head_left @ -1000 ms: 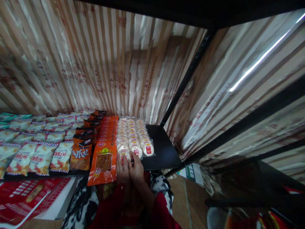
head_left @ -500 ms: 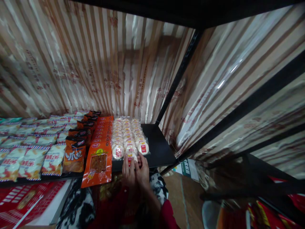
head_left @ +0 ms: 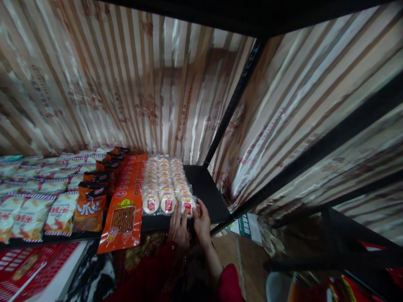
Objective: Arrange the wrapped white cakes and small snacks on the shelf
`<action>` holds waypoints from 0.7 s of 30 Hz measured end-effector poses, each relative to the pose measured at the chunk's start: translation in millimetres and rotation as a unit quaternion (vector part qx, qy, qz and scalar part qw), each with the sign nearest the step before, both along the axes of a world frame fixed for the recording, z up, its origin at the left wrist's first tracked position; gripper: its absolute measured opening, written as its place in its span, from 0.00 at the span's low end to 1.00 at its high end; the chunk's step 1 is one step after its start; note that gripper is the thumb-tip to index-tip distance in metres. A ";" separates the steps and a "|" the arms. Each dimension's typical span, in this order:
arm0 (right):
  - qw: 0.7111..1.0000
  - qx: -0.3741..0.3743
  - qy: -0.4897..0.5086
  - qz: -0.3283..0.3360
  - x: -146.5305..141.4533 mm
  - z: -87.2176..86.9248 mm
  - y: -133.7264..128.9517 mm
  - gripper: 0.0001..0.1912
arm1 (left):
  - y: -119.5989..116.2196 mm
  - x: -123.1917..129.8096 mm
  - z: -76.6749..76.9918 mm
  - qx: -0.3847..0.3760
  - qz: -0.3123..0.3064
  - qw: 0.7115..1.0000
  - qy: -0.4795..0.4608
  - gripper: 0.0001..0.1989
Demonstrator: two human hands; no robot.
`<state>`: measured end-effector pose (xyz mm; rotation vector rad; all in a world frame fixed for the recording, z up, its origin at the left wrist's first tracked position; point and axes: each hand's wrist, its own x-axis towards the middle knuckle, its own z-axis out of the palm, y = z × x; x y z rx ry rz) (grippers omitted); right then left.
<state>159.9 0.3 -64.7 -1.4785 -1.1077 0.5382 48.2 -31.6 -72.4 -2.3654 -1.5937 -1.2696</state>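
Three rows of round white rice crackers in clear wrappers (head_left: 165, 176) stand on a black shelf (head_left: 209, 193). At the front of the right-hand row is a wrapped rice cracker (head_left: 188, 206) with a red label. My left hand (head_left: 179, 226) comes from below, its fingers stretched forward and their tips touching this cracker's lower left edge. On the other side, my right hand (head_left: 202, 220) has thumb and fingers closed at the wrapper's right edge. Part of the wrapper is hidden by my fingertips.
Left of the crackers lies a long orange snack packet (head_left: 124, 209), overhanging the shelf edge. Beyond it stand brown-orange bags (head_left: 90, 209) and rows of pale bags (head_left: 31, 214). A black post (head_left: 234, 105) rises at the shelf's back corner. A red basket (head_left: 31, 268) sits below left.
Both hands have moved right, from the front of the middle row to the front of the right row. They have come further apart. The view has shifted slightly.
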 end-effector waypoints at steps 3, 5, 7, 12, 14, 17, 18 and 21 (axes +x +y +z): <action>1.000 0.004 -0.010 -0.005 3.1 0.1 7.8 0.24 | 5.8 1.0 -6.6 -0.001 0.014 1.000 0.012 0.33; 1.000 -0.002 -0.021 -0.006 4.5 1.2 11.7 0.24 | 9.3 0.2 -9.5 0.000 0.008 0.999 0.035 0.33; 0.999 -0.013 -0.038 -0.008 5.0 3.4 14.0 0.25 | 12.7 -0.9 -11.5 0.009 -0.002 0.998 0.060 0.32; 0.996 -0.020 -0.087 -0.016 2.8 9.0 13.0 0.23 | 18.8 -2.9 -15.2 0.056 -0.018 0.993 0.102 0.25; 0.995 -0.015 -0.095 -0.024 2.1 9.3 11.4 0.22 | 19.7 -4.2 -16.4 0.062 -0.019 0.992 0.110 0.22; 0.994 -0.009 -0.105 -0.029 1.3 8.0 9.9 0.23 | 19.9 -5.8 -18.4 0.076 -0.016 0.989 0.126 0.21; 0.994 -0.007 -0.107 -0.029 1.0 7.6 10.0 0.23 | 19.9 -5.9 -19.3 0.081 -0.015 0.988 0.130 0.21; 0.994 -0.006 -0.106 -0.025 -1.2 7.4 12.8 0.24 | 20.5 -5.6 -21.5 0.085 -0.007 0.989 0.118 0.22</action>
